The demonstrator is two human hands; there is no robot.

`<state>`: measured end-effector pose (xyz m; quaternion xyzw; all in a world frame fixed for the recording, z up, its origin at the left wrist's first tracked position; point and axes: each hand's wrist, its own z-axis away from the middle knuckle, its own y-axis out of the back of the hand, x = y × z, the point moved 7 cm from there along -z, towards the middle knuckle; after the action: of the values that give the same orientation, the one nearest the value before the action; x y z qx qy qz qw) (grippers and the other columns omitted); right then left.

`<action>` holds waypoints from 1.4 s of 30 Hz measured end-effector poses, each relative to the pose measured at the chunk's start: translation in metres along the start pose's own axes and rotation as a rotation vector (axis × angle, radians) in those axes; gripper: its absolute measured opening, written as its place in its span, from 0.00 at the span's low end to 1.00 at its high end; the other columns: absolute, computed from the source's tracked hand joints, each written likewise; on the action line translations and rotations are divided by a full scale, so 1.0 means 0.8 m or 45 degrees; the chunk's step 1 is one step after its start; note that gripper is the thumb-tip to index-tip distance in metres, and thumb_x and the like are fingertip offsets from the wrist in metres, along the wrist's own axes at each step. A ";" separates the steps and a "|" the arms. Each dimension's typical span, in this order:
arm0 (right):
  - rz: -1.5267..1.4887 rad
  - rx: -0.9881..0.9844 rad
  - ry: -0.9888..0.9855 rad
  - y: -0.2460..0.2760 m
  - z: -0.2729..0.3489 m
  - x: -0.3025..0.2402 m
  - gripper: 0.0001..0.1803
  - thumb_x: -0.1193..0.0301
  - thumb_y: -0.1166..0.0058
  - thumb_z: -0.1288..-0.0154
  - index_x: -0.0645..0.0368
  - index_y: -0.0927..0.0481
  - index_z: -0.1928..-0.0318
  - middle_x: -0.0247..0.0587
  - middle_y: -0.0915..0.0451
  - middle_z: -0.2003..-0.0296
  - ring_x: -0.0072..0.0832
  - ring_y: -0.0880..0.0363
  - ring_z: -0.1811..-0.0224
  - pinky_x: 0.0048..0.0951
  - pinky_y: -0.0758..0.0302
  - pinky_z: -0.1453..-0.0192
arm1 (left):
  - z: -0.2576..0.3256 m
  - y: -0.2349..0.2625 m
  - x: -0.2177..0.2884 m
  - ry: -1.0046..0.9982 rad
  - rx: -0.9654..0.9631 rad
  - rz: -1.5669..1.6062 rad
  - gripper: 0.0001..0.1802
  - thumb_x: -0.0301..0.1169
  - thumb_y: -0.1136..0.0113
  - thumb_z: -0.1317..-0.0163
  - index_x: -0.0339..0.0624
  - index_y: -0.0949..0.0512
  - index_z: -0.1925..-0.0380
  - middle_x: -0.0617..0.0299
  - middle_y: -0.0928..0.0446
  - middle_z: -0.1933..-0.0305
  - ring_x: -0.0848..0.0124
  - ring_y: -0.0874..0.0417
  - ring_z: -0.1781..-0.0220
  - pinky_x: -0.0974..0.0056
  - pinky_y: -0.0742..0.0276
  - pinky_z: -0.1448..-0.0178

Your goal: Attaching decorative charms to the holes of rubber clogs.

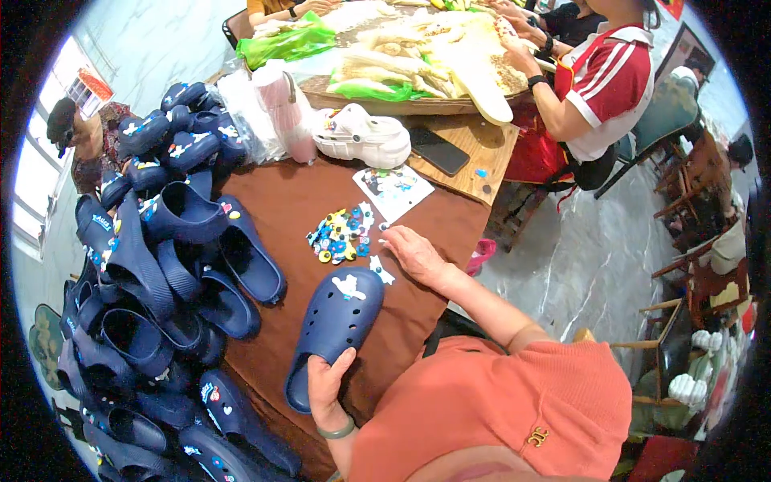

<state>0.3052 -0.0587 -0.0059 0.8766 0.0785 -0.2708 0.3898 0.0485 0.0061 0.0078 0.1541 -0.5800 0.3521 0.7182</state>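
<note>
My left hand (pixel 329 386) grips a navy clog (pixel 341 309) by its heel end, thumb on the near rim. The clog lies toe away from me on the brown cloth, with a white figure-shaped charm (pixel 348 287) on its holed top. Just beyond the toe is a loose pile of shoe charms (pixel 340 234) in blue, yellow, white and black. My right hand (pixel 414 253) is at the pile's right side, its fingertips drawn together at a tiny pale piece I cannot make out. A white-and-blue charm (pixel 381 271) lies apart, between that hand and the clog.
Navy clogs (pixel 173 265) are heaped along the left, many bearing charms. A printed picture sheet (pixel 393 191), a white clog (pixel 362 138), a pink-and-white bottle (pixel 284 108) and a dark phone (pixel 438 151) lie farther back. Beyond, people work around a large round tray (pixel 385 104) of corn.
</note>
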 end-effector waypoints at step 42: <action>0.168 -0.328 0.219 -0.050 -0.045 0.006 0.09 0.68 0.42 0.42 0.47 0.18 0.59 0.33 0.23 0.64 0.33 0.26 0.56 0.38 0.37 0.52 | -0.004 0.009 -0.006 -0.053 -0.047 -0.197 0.20 0.34 0.33 0.45 0.33 0.22 0.56 0.64 0.22 0.56 0.76 0.26 0.54 0.69 0.31 0.49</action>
<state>0.3101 -0.0057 -0.0142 0.8427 0.0880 -0.1564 0.5076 0.0452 0.0118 0.0009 0.1925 -0.5875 0.2815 0.7339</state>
